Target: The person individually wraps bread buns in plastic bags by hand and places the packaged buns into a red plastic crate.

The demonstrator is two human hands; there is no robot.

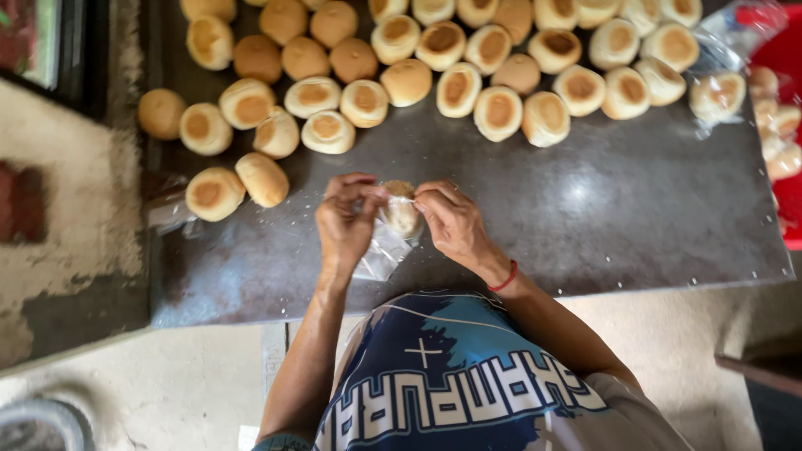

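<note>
Golden-brown buns (pixel 251 108) lay loose across the far side of the grey metal table (pixel 635 209), so most of the batch was unwrapped. At the near edge the left hand (pixel 347 219) pinched one side of a clear plastic bag (pixel 383 250) and the right hand (pixel 454 222), a red band (pixel 504 278) on its wrist, pinched the other, both closed on the film around a single bun (pixel 402 210) already sitting inside, the bag's mouth seemingly not yet sealed. Farther right, bagged buns (pixel 718 93) lay at the table's corner beside a red tray (pixel 785 125) holding more, and nothing stood between the hands and the loose heap.
</note>
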